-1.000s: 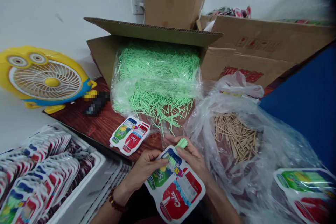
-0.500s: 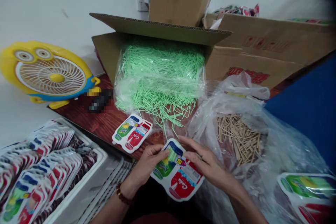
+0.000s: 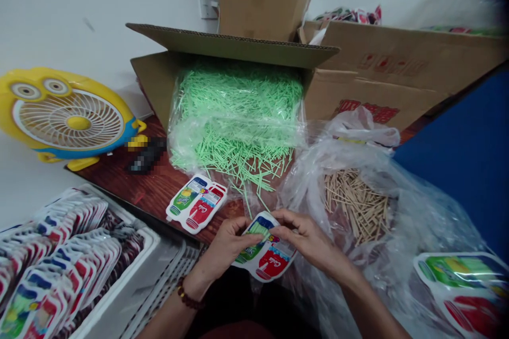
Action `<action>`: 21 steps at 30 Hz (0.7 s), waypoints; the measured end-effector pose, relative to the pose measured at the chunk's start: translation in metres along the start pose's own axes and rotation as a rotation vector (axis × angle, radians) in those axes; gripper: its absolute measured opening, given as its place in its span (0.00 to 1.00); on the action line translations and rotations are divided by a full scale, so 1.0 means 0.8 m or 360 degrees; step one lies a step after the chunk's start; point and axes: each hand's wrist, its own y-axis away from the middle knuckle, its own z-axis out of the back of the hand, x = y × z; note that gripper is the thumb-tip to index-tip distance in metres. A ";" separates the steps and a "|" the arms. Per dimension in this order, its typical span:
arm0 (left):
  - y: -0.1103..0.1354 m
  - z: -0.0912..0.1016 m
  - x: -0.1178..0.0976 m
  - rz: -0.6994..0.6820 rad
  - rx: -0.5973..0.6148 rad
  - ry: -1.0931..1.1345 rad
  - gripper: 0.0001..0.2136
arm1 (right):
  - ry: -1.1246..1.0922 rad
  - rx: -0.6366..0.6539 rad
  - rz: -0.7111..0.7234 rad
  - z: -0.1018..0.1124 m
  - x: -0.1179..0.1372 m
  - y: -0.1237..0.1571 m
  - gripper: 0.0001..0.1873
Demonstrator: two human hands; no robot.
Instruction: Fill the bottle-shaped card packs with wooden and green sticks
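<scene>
My left hand (image 3: 229, 246) and my right hand (image 3: 304, 238) both grip a small printed pouch (image 3: 265, 255) with a green bottle and a red cola bottle on it. Green sticks show inside its green side. Both hands are closed, the fingers pinched on the pouch's upper edge. A second pouch of the same kind (image 3: 196, 203) lies on the brown table (image 3: 153, 190) just ahead of my left hand. Loose green sticks (image 3: 238, 127) spill from a clear bag in an open carton (image 3: 226, 47) beyond.
A clear bag of wooden sticks (image 3: 356, 204) sits right of my hands. More pouches (image 3: 465, 286) lie at the lower right. A white tray (image 3: 153, 238) packed with pouches is at the left. A yellow fan (image 3: 67, 116) stands far left. Cartons line the back.
My right hand pushed the bundle of green sticks down into the pouch. The pouch has tipped away from me, and both hands have closed on its top.
</scene>
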 end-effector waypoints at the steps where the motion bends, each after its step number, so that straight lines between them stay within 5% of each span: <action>1: -0.001 0.000 0.000 0.0017 0.0005 -0.0023 0.11 | 0.0017 -0.0019 0.0004 -0.001 -0.001 -0.001 0.13; 7: 0.000 -0.001 -0.002 0.0052 0.0077 0.0017 0.12 | 0.0081 -0.0051 -0.0001 -0.002 -0.005 -0.006 0.09; 12: 0.006 0.006 0.003 0.0176 -0.0073 0.0122 0.13 | 0.0042 -0.0074 0.0061 0.007 -0.008 -0.029 0.14; 18: 0.011 0.016 0.011 0.0236 -0.0149 0.0239 0.15 | 0.0962 -0.0324 0.0012 0.004 -0.034 -0.093 0.07; 21: 0.013 0.023 0.011 0.0241 -0.0152 0.0258 0.15 | 0.1025 -0.0302 -0.0030 -0.002 -0.048 -0.111 0.08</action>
